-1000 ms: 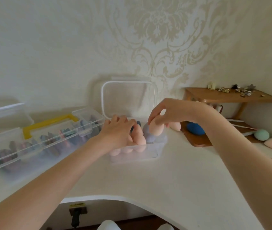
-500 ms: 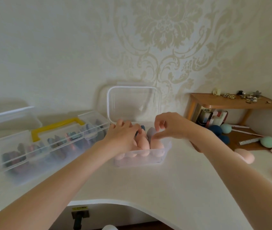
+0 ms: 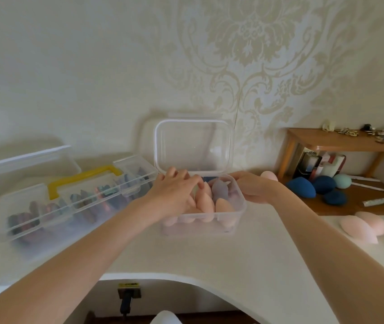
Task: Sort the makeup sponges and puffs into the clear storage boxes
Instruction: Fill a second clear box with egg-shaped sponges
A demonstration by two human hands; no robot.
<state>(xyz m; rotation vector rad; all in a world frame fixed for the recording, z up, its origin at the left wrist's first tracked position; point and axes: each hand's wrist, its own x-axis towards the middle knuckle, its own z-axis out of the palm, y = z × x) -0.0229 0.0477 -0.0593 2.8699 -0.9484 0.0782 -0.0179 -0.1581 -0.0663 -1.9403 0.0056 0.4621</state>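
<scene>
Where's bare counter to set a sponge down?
Free: the white counter in front of the small clear box, between both forearms. Crowded: the wooden tray with blue sponges, the pink sponges at right, the yellow-handled organizer at left.

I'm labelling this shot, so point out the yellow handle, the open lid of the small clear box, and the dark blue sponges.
yellow handle (image 3: 85, 178), head view, top bar.
open lid (image 3: 193, 146), head view, centre panel.
dark blue sponges (image 3: 302, 189), head view, leftmost sponge's side.
</scene>
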